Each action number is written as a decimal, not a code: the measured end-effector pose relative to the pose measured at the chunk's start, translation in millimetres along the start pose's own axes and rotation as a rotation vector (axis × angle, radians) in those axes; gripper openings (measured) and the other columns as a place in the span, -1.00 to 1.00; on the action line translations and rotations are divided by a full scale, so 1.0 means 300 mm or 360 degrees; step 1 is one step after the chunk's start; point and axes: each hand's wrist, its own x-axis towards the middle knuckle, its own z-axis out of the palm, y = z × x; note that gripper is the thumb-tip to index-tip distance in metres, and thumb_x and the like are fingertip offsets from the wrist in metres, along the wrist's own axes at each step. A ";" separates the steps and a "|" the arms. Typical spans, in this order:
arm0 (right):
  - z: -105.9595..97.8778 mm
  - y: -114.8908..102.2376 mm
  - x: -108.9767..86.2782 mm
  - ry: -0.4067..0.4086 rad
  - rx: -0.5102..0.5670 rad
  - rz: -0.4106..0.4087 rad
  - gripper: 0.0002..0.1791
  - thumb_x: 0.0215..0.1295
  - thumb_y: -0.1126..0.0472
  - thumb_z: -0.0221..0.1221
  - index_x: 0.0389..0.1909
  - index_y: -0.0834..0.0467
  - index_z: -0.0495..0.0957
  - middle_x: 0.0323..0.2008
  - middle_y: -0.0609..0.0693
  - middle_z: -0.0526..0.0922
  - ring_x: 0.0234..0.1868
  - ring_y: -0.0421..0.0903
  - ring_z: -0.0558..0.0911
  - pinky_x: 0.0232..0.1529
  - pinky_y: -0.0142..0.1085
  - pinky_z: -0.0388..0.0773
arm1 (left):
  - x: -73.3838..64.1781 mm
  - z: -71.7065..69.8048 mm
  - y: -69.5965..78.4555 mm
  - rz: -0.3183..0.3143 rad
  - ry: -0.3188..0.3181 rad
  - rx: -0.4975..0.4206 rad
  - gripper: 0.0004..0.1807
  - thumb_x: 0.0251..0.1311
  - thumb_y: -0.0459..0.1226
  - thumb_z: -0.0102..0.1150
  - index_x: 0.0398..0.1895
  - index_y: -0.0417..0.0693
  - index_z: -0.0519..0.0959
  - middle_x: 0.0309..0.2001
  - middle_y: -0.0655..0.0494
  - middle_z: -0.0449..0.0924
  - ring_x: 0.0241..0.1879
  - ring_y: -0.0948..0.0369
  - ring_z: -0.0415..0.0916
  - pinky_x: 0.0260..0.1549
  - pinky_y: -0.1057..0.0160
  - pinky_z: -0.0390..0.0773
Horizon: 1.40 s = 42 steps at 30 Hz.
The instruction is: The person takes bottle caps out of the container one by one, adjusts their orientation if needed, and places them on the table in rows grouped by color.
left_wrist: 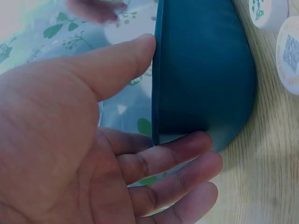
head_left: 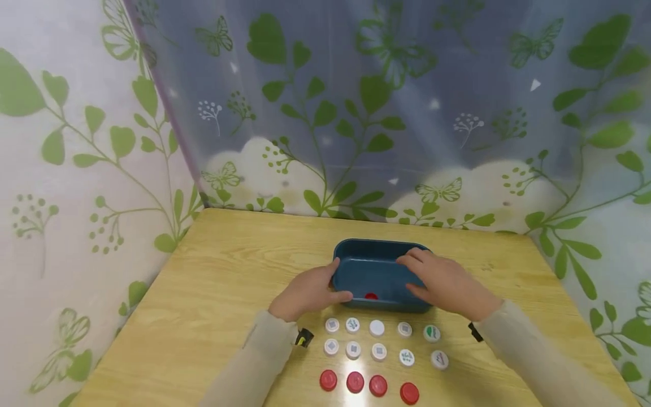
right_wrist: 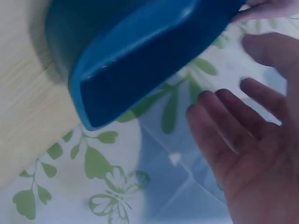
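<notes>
A dark blue rectangular plastic container [head_left: 376, 306] stands on the wooden table. My left hand [head_left: 309, 289] holds its near left corner, the thumb [left_wrist: 126, 63] at the rim and the fingers [left_wrist: 180, 175] against the outside of the end wall. Above the container's right end is my right hand [head_left: 442, 280], fingers loosely spread with nothing between them. From the right wrist view, a gap separates that hand [right_wrist: 247, 135] from the container [right_wrist: 131, 56]. Inside the container, by the front wall, a red bottle cap [head_left: 371, 296] partly shows.
In front of the container lie two rows of white bottle caps [head_left: 377, 328], several with printed marks. Nearer still is a row of red bottle caps [head_left: 378, 385]. Leaf-patterned cloth [head_left: 325, 141] hangs behind the table [head_left: 244, 243] and at both sides.
</notes>
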 end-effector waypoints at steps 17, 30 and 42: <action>0.224 -0.005 0.167 -0.0687 -0.0115 -0.0258 -0.58 0.18 0.26 0.49 0.05 0.04 0.62 -0.24 -0.09 0.73 -0.20 -0.10 0.71 -0.10 -0.18 0.65 | 0.001 0.047 0.025 -0.0032 -0.0009 0.0060 0.05 0.23 0.20 0.36 0.63 -0.10 0.15 0.48 -0.02 0.39 0.38 0.04 0.45 0.24 0.02 0.50; 0.213 -0.029 0.218 -0.0670 -0.0132 -0.0351 -0.58 0.37 0.32 0.32 0.21 0.00 0.60 -0.01 -0.03 0.74 -0.05 -0.05 0.73 0.00 -0.14 0.65 | -0.005 0.018 0.003 -0.0031 0.0044 0.0036 0.07 0.22 0.24 0.34 0.64 -0.05 0.14 0.50 0.01 0.36 0.41 0.05 0.41 0.26 0.01 0.49; 0.157 0.037 0.173 -0.0427 0.0048 -0.0258 -0.77 0.32 0.12 0.35 -0.10 0.00 0.53 -0.32 -0.19 0.59 -0.37 -0.21 0.57 -0.28 -0.24 0.57 | 0.004 0.027 0.008 -0.0059 0.0054 0.0007 0.06 0.20 0.21 0.38 0.63 -0.03 0.17 0.49 -0.01 0.37 0.39 0.03 0.43 0.26 0.01 0.49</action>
